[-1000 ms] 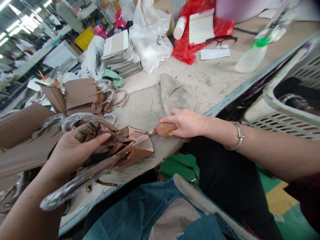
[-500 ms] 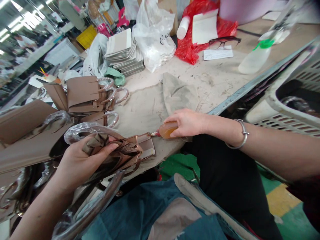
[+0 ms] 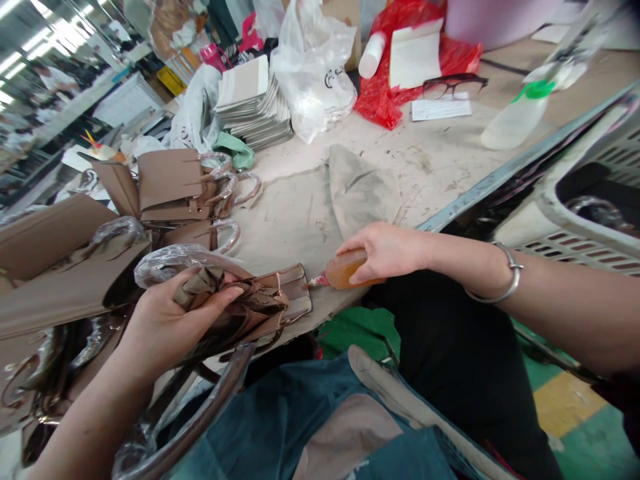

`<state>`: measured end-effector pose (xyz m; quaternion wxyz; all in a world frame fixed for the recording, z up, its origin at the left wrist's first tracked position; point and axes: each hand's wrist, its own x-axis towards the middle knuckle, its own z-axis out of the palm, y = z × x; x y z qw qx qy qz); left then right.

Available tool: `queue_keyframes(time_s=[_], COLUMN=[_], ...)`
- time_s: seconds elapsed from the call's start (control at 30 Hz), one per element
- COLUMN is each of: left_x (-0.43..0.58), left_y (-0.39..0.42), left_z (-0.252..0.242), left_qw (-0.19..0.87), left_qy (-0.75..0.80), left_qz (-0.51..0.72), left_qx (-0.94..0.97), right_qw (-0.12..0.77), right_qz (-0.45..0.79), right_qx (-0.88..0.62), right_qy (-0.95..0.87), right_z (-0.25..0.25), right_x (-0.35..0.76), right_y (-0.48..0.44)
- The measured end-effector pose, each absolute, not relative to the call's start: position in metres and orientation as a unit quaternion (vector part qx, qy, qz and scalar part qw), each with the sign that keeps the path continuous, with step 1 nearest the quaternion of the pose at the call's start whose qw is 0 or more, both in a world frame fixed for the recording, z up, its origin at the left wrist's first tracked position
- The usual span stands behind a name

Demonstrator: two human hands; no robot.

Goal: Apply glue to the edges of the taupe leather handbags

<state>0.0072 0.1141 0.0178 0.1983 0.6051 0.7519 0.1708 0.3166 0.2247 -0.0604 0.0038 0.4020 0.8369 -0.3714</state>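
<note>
My left hand [image 3: 193, 313] grips a brown handbag [image 3: 297, 283], thumb pressed over the bunched lining at its opening. The bag lies on its side at the table edge, its end panel pointing right. Clear plastic wraps its handles. In my right hand [image 3: 385, 257] is a squeeze bottle [image 3: 345, 268] of amber liquid, held on its side with the fingers around it. The bottle's reddish, crusted nozzle points left at the bag's end edge; whether it touches there I cannot tell.
More brown handbags [image 3: 170, 183] are piled at the left. Farther back are stacked panels [image 3: 255, 100], a white plastic bag [image 3: 317, 73], a red bag [image 3: 380, 100] and glasses [image 3: 455, 83]. A green-topped bottle [image 3: 520, 117] stands rightward, near a white plastic basket [image 3: 555, 220].
My right hand has drawn the bottle slightly to the right, its nozzle now by the lower part of the bag's end edge. My left hand keeps its grip.
</note>
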Motion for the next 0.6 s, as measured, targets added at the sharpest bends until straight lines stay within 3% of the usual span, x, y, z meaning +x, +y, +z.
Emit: queue_keyframes(time_s=[0.17, 0.4, 0.6], left_x=[0.006, 0.004, 0.01], left_y=[0.112, 0.111, 0.111], left_z=[0.017, 0.014, 0.018], left_qw=[0.186, 0.141, 0.145], left_qy=[0.751, 0.737, 0.746], left_qz=[0.16, 0.146, 0.134], left_qx=[0.613, 0.644, 0.636], right_qw=[-0.05, 0.014, 0.012], right_qz=[-0.377, -0.397, -0.433], right_qx=[0.425, 0.447, 0.423], right_qy=[0.822, 0.801, 0.796], right_z=[-0.066, -0.065, -0.069], right_x=[0.312, 0.307, 0.315], right_y=[0.225, 0.227, 0.217])
